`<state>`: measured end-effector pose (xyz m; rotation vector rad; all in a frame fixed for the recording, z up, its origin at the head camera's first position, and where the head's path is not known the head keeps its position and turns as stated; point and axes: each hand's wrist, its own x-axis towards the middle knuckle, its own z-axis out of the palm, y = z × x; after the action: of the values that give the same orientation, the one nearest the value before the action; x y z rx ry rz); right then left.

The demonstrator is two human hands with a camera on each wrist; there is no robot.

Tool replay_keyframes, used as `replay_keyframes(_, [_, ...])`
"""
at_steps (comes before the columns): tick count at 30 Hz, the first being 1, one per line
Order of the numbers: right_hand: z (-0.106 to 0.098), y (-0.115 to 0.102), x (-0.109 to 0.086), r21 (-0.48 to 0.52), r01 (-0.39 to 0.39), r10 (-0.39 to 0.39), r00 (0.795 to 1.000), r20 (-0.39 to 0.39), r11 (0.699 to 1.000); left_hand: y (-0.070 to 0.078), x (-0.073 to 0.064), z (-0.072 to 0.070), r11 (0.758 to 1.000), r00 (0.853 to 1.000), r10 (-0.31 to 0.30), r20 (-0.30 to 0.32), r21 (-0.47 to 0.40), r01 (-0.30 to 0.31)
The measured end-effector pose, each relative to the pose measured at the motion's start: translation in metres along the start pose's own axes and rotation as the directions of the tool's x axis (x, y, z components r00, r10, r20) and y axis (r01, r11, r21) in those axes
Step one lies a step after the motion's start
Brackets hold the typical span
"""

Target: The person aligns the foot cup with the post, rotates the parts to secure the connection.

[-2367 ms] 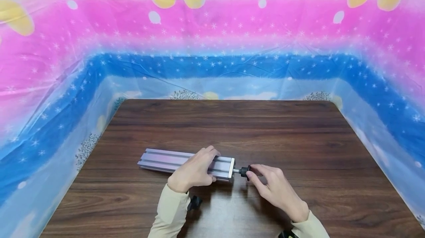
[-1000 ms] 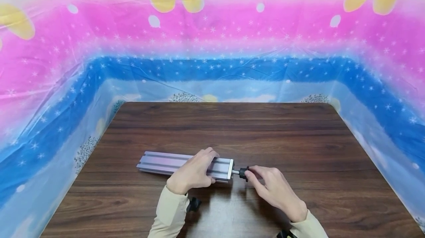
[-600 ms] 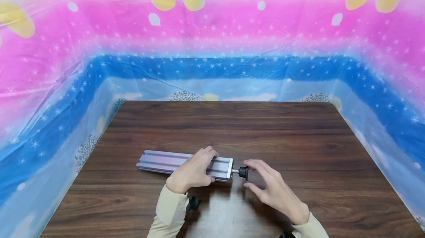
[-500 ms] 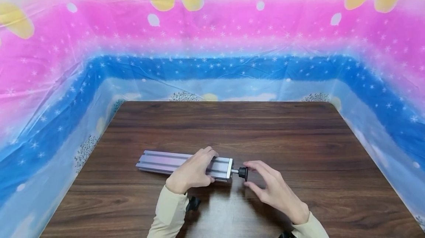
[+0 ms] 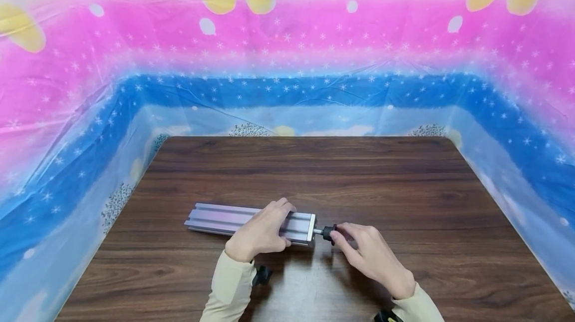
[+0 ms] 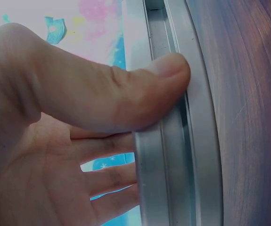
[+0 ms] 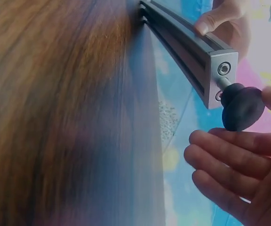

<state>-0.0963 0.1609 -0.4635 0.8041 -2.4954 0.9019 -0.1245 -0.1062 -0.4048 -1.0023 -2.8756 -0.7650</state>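
Note:
A grooved aluminium profile lies lengthwise on the table, its right end covered by a flat end plate. My left hand grips the profile near that end, thumb on the near side and fingers over the far side. In the left wrist view the thumb presses along a groove. From the end plate sticks out a black levelling foot on a short threaded metal stem. My right hand pinches the foot's disc at its edge between thumb and index finger; the other fingers extend below it in the right wrist view.
The dark wood-grain table reaches back to a pink and blue patterned cloth hung around three sides. Black wrist-worn gear shows under the left cuff, with more by the right cuff.
Half a second ago my right thumb and fingers were spread apart around the foot; now they pinch its disc again, as one second ago. The left hand and profile stay put.

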Motion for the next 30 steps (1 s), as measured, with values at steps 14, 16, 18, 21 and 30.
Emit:
replay_keyframes(14, [-0.0003, 0.0036, -0.0010, 0.062, 0.237, -0.230, 0.968, -0.096, 0.970, -0.0003, 0.0014, 0.0002, 1.000, 1.000, -0.004, 0.008, 0.004, 0.004])
replay_keyframes(16, [0.0000, 0.0035, 0.0005, 0.063, 0.302, -0.293, 0.948, -0.124, 0.951, -0.0001, 0.0013, -0.0005, 1.000, 1.000, -0.010, 0.012, 0.003, 0.009])
replay_keyframes(18, [0.0002, 0.0031, 0.0017, 0.061, 0.328, -0.317, 0.938, -0.143, 0.943, 0.0001, 0.0009, -0.0008, 1.000, 1.000, -0.013, 0.015, 0.004, 0.013])
replay_keyframes(21, [-0.0005, 0.0033, 0.0022, 0.052, 0.300, -0.290, 0.947, -0.139, 0.953, 0.0004, 0.0010, -0.0013, 1.000, 1.000, -0.016, 0.016, 0.000, 0.016])
replay_keyframes(30, [-0.0004, 0.0041, -0.0012, -0.034, 0.137, -0.139, 0.989, -0.056, 0.990, 0.0001, 0.0001, 0.0005, 1.000, 1.000, -0.010, 0.002, -0.003, 0.010])
